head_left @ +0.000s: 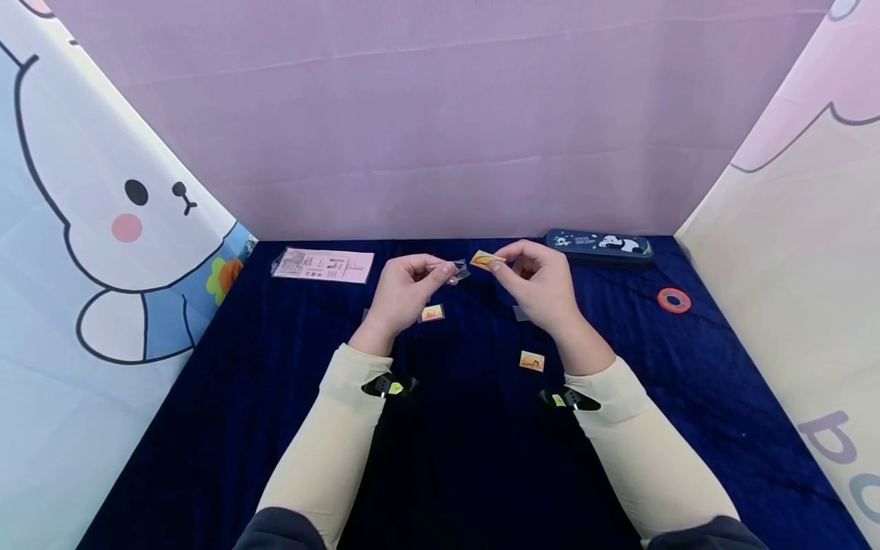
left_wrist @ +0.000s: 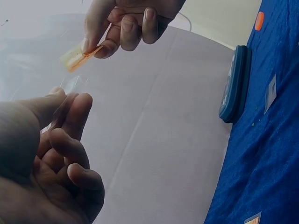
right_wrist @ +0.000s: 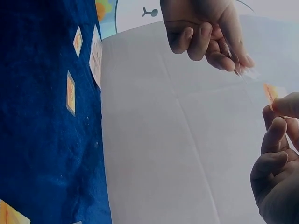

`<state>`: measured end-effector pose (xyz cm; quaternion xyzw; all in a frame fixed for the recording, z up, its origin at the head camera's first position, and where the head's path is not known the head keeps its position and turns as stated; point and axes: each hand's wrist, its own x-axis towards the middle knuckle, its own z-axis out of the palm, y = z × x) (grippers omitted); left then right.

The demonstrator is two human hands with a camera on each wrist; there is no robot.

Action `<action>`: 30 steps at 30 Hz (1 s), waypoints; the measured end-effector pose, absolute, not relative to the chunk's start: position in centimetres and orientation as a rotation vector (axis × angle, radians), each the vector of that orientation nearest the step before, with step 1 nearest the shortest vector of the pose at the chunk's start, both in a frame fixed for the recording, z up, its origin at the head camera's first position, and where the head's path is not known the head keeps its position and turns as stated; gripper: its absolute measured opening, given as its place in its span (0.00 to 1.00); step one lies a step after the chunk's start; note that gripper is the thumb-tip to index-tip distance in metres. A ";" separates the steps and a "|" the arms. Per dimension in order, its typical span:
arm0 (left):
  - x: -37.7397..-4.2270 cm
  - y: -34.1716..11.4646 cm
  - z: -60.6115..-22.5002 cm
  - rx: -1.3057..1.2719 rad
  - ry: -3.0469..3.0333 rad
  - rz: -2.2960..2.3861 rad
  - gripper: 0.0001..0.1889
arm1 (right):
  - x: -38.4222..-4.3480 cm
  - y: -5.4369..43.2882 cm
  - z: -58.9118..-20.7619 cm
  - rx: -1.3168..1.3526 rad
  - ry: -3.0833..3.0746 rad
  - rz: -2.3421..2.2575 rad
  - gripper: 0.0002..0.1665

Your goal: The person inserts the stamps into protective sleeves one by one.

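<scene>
My left hand pinches a small clear plastic sleeve between thumb and forefinger, raised above the dark blue cloth. Close to its right, my right hand holds a small yellow-orange printed card by one edge. In the left wrist view a narrow gap shows between the card and the sleeve. Below the hands, a similar card in a clear cover lies on the cloth, and a loose card lies nearer me. Another flat clear sleeve is partly behind my right hand.
A pink printed pad in clear wrapping lies at the back left. A dark blue pencil case with a panda stands at the back right, with an orange ring in front. Fabric walls enclose the cloth-covered table.
</scene>
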<state>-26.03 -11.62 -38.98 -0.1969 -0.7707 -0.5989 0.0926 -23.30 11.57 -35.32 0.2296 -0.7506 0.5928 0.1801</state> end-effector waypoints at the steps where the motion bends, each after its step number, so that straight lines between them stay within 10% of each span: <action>1: -26.1 -11.6 -39.0 -0.593 -2.289 -1.785 0.10 | -23.3 11.5 -35.3 0.650 -2.121 1.675 0.04; 30: -26.2 -11.5 -39.3 -0.595 -2.318 -1.695 0.10 | -23.9 11.3 -36.1 0.660 -2.219 1.690 0.04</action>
